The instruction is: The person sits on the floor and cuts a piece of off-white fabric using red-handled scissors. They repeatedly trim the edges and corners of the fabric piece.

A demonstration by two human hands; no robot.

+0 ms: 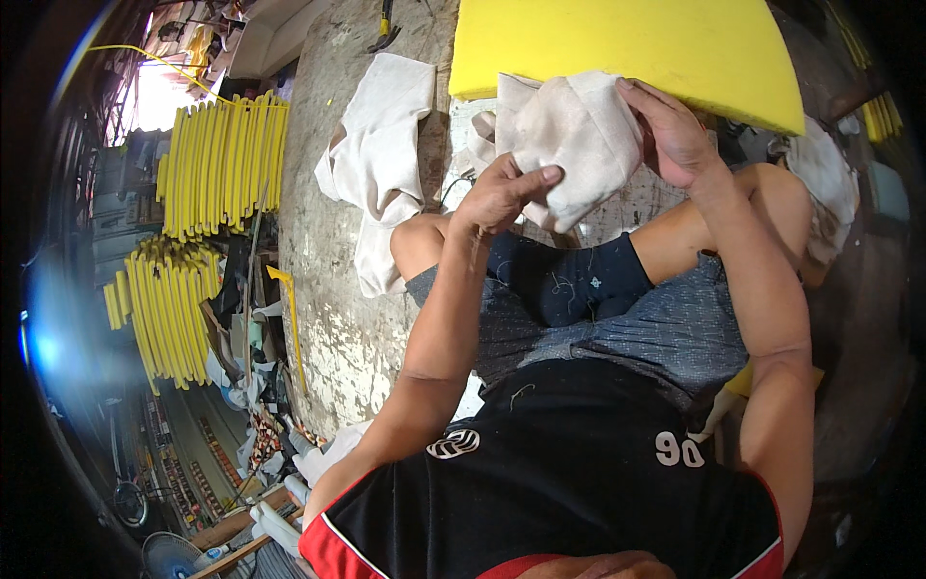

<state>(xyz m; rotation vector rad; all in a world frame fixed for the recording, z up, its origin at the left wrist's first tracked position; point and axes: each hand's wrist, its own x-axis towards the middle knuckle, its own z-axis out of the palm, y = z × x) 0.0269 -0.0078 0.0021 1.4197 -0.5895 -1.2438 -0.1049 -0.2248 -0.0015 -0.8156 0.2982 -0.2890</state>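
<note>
Evidently, the left hand (506, 196) is gripping the near left edge of a cream cloth (579, 135), its thumb pressing on top and its other fingers curling closed beneath. The right hand (675, 137) is holding the cloth's far right edge with fingers nearly straight, closing only loosely; its thumb is hiding from view. The cloth is hanging bunched between both hands, above the crossed legs and just near of a large yellow foam sheet (617, 48). To the left, a second cream cloth (381, 135) is lying crumpled on the worn platform (338, 261), and a tool (386, 29) with a dark head is resting at the far side. Farther left, yellow foam pieces (224, 164) are standing in stacks.

As for writing, the black shirt (579, 482) is carrying large white numerals (680, 450) on the right and a rounded white emblem (453, 443) on the left. A small pale mark (595, 284) is showing on the dark blue undershorts (540, 270).
</note>
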